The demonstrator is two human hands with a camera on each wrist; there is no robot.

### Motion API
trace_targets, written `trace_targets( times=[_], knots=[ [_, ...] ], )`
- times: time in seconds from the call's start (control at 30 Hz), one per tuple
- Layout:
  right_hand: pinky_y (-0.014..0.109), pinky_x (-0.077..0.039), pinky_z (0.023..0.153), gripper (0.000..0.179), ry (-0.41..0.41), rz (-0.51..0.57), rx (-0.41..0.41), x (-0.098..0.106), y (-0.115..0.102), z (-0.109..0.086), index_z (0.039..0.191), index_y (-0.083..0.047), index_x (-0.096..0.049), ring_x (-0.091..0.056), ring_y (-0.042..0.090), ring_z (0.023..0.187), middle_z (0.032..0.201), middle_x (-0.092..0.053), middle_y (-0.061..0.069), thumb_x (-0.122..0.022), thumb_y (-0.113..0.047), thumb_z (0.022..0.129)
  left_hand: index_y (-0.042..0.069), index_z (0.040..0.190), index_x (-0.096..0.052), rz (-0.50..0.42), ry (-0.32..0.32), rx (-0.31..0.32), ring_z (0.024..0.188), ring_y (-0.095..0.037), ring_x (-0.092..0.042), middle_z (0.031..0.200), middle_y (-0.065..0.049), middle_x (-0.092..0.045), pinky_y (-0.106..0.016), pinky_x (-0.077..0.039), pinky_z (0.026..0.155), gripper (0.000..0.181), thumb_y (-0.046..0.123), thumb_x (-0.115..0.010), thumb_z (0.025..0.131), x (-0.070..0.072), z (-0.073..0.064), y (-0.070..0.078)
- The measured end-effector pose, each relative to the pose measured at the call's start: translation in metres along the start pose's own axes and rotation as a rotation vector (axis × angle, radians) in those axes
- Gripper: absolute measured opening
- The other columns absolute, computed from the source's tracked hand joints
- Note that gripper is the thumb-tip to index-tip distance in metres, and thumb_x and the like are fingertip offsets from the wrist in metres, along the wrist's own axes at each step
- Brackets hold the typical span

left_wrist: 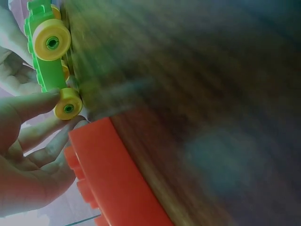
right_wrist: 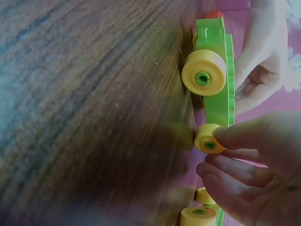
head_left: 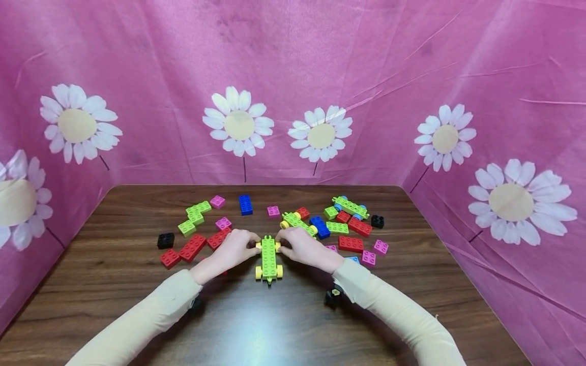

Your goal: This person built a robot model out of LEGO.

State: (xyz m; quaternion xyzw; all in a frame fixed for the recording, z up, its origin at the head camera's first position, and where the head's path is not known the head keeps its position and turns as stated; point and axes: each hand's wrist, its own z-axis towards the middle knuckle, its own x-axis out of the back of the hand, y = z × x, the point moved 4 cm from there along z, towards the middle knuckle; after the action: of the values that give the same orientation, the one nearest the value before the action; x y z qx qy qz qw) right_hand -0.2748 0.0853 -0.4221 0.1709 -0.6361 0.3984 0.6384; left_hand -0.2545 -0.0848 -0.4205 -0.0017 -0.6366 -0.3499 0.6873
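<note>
A green toy car base with yellow wheels (head_left: 268, 258) lies on the dark wooden table (head_left: 284, 325), pointing toward me. My left hand (head_left: 237, 247) pinches its far left wheel (left_wrist: 67, 103). My right hand (head_left: 299, 245) pinches its far right wheel (right_wrist: 209, 138). The near wheels (right_wrist: 204, 72) stand free. A red brick (left_wrist: 115, 176) lies right beside my left hand. In the right wrist view another green wheeled base with a yellow wheel (right_wrist: 198, 217) shows just beyond the fingers.
Loose bricks lie scattered beyond the hands: red (head_left: 193, 247), green (head_left: 197, 211), blue (head_left: 245, 204), pink (head_left: 381, 246), black (head_left: 166, 240). Two more green wheeled bases (head_left: 350, 207) (head_left: 298, 222) sit among them. Pink flowered cloth (head_left: 293, 91) walls the table on three sides.
</note>
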Motion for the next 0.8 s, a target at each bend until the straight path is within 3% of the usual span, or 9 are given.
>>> trace_targets(
  times=[0.2, 0.57, 0.8],
  knots=[
    [0.034, -0.058, 0.085, 0.019, -0.011, 0.0, -0.021, -0.001, 0.002, 0.003, 0.108, -0.004, -0.069, -0.069, 0.018, 0.093, 0.104, -0.074, 0.008, -0.069, -0.013, 0.092, 0.0, 0.098, -0.076, -0.007, 0.017, 0.025, 0.081, -0.02, -0.07, 0.091, -0.012, -0.076, -0.036, -0.057, 0.071, 0.019, 0.013, -0.077, 0.084, -0.002, 0.002, -0.002],
    [0.033, -0.057, 0.084, 0.019, -0.024, 0.006, -0.035, 0.004, 0.005, 0.007, 0.108, -0.005, -0.068, -0.068, 0.016, 0.092, 0.104, -0.073, 0.008, -0.069, -0.015, 0.092, 0.0, 0.099, -0.076, -0.028, 0.021, 0.011, 0.086, -0.022, -0.073, 0.095, -0.012, -0.077, -0.038, -0.059, 0.074, 0.018, 0.012, -0.076, 0.085, -0.002, 0.004, -0.004],
    [0.036, -0.059, 0.081, 0.02, 0.073, -0.014, 0.0, 0.031, 0.01, 0.015, 0.106, -0.001, -0.07, -0.071, 0.021, 0.09, 0.101, -0.074, 0.011, -0.071, -0.013, 0.09, 0.0, 0.097, -0.076, -0.041, 0.015, 0.002, 0.086, -0.022, -0.073, 0.094, -0.012, -0.077, -0.038, -0.059, 0.075, 0.018, 0.013, -0.076, 0.085, -0.001, 0.005, -0.004]
  ],
)
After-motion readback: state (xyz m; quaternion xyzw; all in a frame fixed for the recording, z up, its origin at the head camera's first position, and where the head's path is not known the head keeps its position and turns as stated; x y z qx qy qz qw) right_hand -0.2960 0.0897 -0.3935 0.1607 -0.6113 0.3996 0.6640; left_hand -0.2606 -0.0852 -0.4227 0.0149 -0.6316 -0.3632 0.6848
